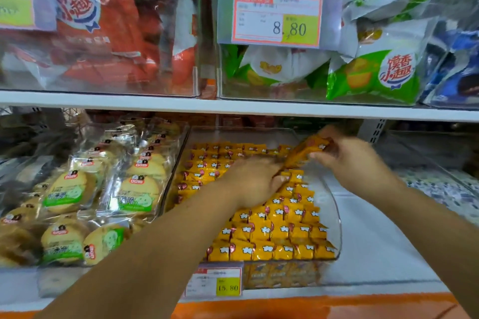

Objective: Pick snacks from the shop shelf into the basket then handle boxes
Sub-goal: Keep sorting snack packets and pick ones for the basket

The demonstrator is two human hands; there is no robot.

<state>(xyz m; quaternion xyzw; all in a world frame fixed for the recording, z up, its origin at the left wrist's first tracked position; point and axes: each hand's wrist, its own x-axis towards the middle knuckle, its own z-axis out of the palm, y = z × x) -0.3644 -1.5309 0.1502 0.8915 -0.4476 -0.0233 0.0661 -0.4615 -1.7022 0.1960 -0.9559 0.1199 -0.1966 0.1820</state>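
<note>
Yellow foil packets (280, 217) are lying in tight rows inside the clear bin (335, 204) on the lower shelf (375, 241), and we are holding a bunch of packets (308, 150) raised above the far rows. Our right grip (347, 160) is pinching the upper end of that bunch between thumb and curled fingers. Our left grip (255, 181) is reaching over the rows toward the bunch's lower end with fingers bent, but motion blur is hiding whether it is closing on anything, so we cannot tell. The basket is not showing anywhere in view. We are judging this to be the picking step, with the packets yet to travel to the basket. To do it well, we are wanting the left grip under the loose end so that no packet is slipping out, and we are wanting to lift straight up, clearing the bin's curved front wall without dragging neighbouring rows askew. A price tag (215, 282) is hanging at the bin's front. Wrapped round biscuits (140, 189) are filling the bin just beside it on the left. Above the upper shelf board (233, 106), green bags (373, 75) and red bags (108, 33) are sitting behind clear fronts.
</note>
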